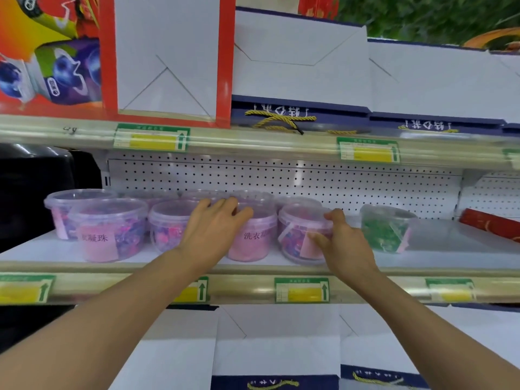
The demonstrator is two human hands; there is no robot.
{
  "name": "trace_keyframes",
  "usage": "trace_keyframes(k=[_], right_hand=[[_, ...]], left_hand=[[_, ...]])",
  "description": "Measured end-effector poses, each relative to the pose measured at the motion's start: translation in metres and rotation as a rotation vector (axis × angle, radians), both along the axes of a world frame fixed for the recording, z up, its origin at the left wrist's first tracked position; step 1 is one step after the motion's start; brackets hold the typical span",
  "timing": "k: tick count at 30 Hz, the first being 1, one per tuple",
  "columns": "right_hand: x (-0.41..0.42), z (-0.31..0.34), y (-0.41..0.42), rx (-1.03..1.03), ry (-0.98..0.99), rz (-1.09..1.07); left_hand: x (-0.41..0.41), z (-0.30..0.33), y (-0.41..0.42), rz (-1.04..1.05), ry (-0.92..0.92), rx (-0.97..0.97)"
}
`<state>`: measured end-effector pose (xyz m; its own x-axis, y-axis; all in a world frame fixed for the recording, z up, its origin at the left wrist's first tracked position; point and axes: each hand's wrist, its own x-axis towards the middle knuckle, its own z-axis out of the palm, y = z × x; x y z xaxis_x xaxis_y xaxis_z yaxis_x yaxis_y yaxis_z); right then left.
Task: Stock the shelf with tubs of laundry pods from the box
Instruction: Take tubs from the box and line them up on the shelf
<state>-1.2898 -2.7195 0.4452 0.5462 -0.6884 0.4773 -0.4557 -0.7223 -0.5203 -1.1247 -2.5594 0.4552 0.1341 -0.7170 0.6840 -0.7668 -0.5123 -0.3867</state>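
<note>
Several clear tubs of pink and purple laundry pods stand in two rows on the middle shelf (56, 250). My left hand (213, 229) lies over the lid of a pink tub (251, 240) in the front row, fingers curled round its top. My right hand (337, 243) grips the tub (298, 235) next to it, thumb on its pink label and fingers on the lid rim. A tub of green pods (385, 228) stands apart to the right. The box is not in view.
A red roll (489, 223) lies at the shelf's right end. A black object (42, 187) fills the left end. White and navy gift bags (301, 63) stand on the shelf above and below. Bare shelf shows between the green tub and the red roll.
</note>
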Motion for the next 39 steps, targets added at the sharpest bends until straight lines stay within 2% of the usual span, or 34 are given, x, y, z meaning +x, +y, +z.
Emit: trace_keyframes(k=[4,9,13,19,27,30,34,39], right_hand=[[-0.003,-0.002,0.002,-0.088,-0.002,-0.028],[-0.001,-0.001,-0.001,-0.039,0.049,0.003],[-0.001,-0.003,-0.003,-0.079,0.086,-0.013],[-0.018,-0.002,-0.005,-0.136,0.278,0.063],[-0.114,-0.018,-0.017,-0.414,0.173,0.309],[-0.151,-0.044,-0.028,-0.4,0.175,0.405],[-0.186,-0.09,-0.043,-0.349,0.284,0.503],[-0.219,-0.148,-0.051,-0.251,0.436,0.517]], left_hand=[[-0.001,0.002,0.003,0.006,-0.031,0.014],[-0.005,0.003,0.0,0.034,-0.051,0.019],[-0.017,0.004,0.002,0.109,-0.035,0.013],[-0.041,0.0,0.004,0.272,0.107,0.088],[-0.145,-0.014,-0.015,0.215,0.324,-0.057],[-0.196,-0.039,-0.031,0.229,0.458,-0.055],[-0.253,-0.085,-0.05,0.241,0.64,0.017],[-0.301,-0.145,-0.058,0.283,0.827,0.111]])
